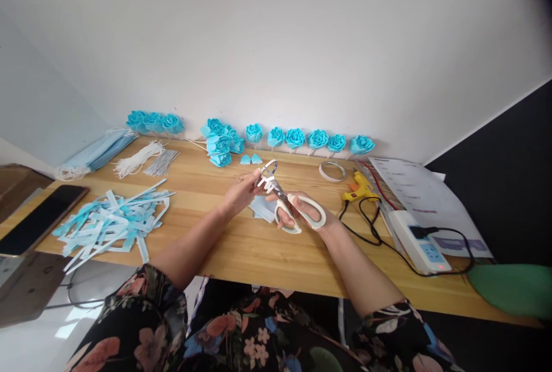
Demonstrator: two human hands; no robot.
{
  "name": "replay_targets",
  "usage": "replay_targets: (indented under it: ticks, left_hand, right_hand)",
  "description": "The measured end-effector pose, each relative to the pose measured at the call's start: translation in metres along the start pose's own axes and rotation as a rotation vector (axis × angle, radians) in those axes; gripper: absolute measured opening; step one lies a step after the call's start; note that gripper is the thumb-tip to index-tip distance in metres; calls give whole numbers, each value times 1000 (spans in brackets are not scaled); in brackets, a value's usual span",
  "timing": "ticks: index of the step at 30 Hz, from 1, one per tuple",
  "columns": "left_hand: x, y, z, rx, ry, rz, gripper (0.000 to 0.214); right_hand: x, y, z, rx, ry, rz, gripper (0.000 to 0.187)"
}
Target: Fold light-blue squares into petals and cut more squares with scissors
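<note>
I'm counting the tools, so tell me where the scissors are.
In the head view, the scissors are near the centre, held in the right hand, next to the white strips in the left hand.

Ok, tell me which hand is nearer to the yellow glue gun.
Right. The right hand, holding the scissors, is to the left of the yellow glue gun; the left hand is farther left.

"Here are the scissors (282, 194), white handles nearest us, blades angled up and away!"
"And right by the blades, short white strips (268, 183) bunched together, a narrow loop (271, 161) just above!"
</note>
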State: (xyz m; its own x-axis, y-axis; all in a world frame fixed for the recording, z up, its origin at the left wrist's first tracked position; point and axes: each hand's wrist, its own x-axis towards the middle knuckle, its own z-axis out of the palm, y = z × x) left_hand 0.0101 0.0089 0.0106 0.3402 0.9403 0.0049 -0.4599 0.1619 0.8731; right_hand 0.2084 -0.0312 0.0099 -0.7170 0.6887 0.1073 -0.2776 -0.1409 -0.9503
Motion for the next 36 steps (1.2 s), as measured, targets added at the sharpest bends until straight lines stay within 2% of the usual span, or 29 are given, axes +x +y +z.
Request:
replay_targets:
  ticks: [3, 13, 23, 30, 36]
  left_hand:
    - [-1, -3, -1, 28, -7, -26, 42]
    - [-1, -5, -4, 124, -112, 83, 52]
    - [-2, -1, -5, 168, -177, 103, 43]
    - [-4, 2, -3, 121, -134, 82, 33]
    - [-5, 5, -2, 121, -124, 62, 31]
  right_hand:
    - [1, 1, -1, 34, 3, -1, 61]
    - [4, 6, 1, 225, -3, 62, 59]
    - [7, 12, -9, 341, -8, 152, 60]
    - [7, 10, -9, 406, -35, 133, 58]
    - [7, 4, -2, 359, 30, 93, 52]
